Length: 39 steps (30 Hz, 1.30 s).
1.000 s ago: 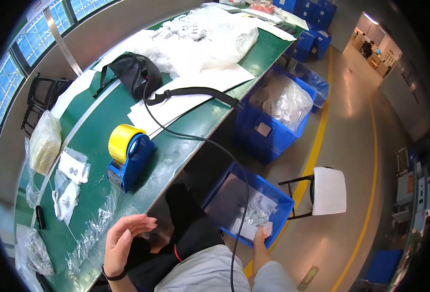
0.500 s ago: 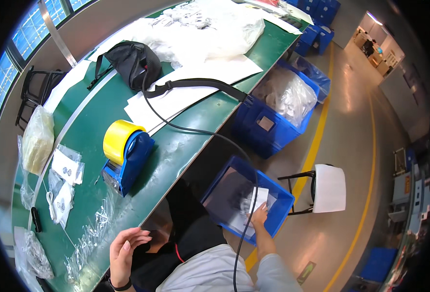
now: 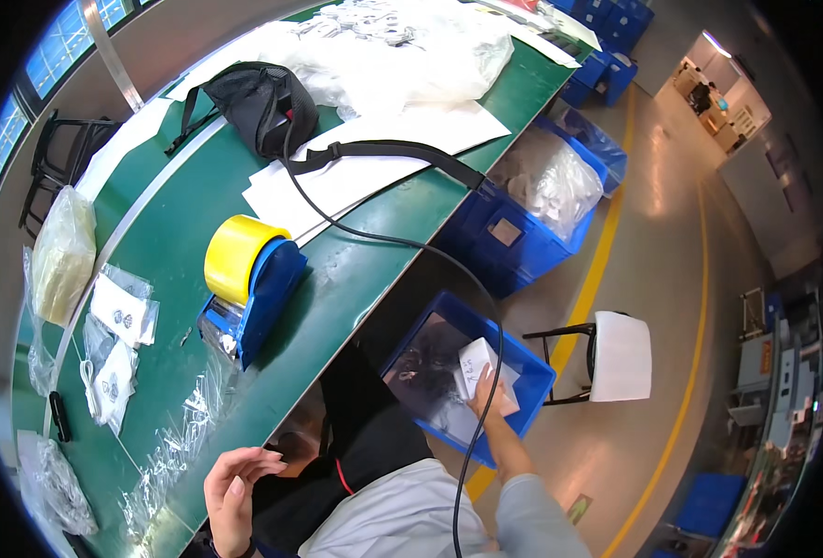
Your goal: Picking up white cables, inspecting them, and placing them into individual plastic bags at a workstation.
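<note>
My right hand (image 3: 488, 398) reaches down into a blue bin (image 3: 534, 402) beside the table and grips a small white box (image 3: 475, 358) with dark marks on its side. Other pale pieces lie in the bin under the box, too unclear to name. My left hand (image 3: 233, 498) is raised by the table's near edge, fingers loosely bent and apart, holding nothing. On the green table (image 3: 355, 246) beyond it stands a blue tape dispenser (image 3: 270, 296) with a wide yellow tape roll (image 3: 236, 256). A black cable (image 3: 467, 437) runs across in front of my right forearm.
Small clear bags with white contents (image 3: 113, 372), a black marker (image 3: 60, 416) and a bagged pale stack (image 3: 65, 256) lie at the left. A black pouch (image 3: 267, 107) with a strap rests on white sheets. Another blue bin (image 3: 495, 232) and a chair (image 3: 619, 356) stand to the right.
My right hand has taken hold of the white box in the bin and tilted it up so its marked side shows. The left hand stays almost in place. The view has shifted slightly.
</note>
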Available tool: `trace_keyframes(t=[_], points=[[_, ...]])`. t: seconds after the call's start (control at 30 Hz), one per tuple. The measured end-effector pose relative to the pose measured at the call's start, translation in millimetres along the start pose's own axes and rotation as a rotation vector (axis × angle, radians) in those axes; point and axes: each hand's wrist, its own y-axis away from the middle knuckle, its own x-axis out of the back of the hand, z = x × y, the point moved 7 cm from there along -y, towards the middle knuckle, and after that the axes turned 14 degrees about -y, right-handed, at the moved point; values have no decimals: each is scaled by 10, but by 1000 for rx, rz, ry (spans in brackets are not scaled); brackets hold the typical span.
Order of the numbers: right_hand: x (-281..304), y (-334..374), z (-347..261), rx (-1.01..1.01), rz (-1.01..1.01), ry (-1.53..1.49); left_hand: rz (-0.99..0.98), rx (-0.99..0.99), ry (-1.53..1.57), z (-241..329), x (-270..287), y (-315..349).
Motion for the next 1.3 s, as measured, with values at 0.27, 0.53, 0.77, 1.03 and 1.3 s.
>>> trace_keyframes(t=[0.27, 0.53, 0.77, 1.03, 1.3], points=[[-72, 146, -24, 334, 284, 349, 15, -21, 11, 6, 34, 59], [164, 318, 0, 144, 15, 34, 60, -47, 31, -2, 128, 101], [95, 277, 853, -192, 183, -905, 40, -47, 40, 29, -8, 116], [367, 749, 1030, -228, 139, -2219, -307, 308, -150, -781, -815, -336], [565, 925, 584, -104, -220, -2390, -580, 471, -363, -2385, -2675, -1184]])
